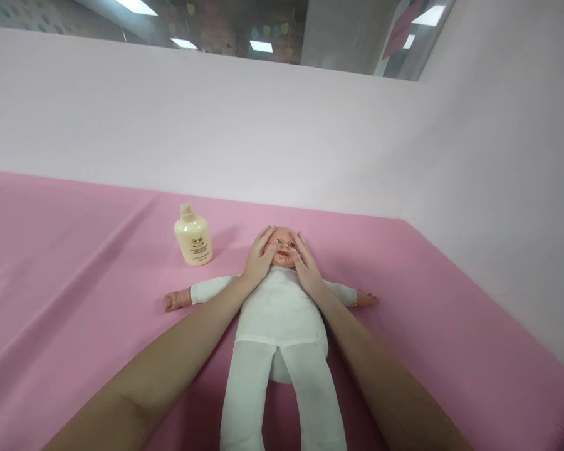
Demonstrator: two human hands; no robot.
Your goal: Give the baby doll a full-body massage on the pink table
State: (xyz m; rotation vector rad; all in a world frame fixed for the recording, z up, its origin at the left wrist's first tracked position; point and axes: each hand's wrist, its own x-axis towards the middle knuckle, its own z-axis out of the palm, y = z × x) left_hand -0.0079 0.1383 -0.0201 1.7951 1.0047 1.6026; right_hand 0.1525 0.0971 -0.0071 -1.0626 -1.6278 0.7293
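A baby doll (pixel 282 313) with a white cloth body lies on its back on a pink surface, arms spread and legs toward me. My left hand (pixel 259 255) rests along the left side of its head, fingers stretched out and thumb on the cheek. On the opposite side, my right hand (pixel 306 262) lies the same way, its thumb near the mouth. Between both palms the doll's face (pixel 284 250) shows in part; the sides of the head are covered. Both hands touch the head without wrapping round it.
A pale yellow pump bottle (pixel 194 238) stands left of the doll's head, beyond its outstretched arm. The pink cover (pixel 84 263) has long creases at left. White walls (pixel 192 119) rise behind and at right, with a window (pixel 244 28) above.
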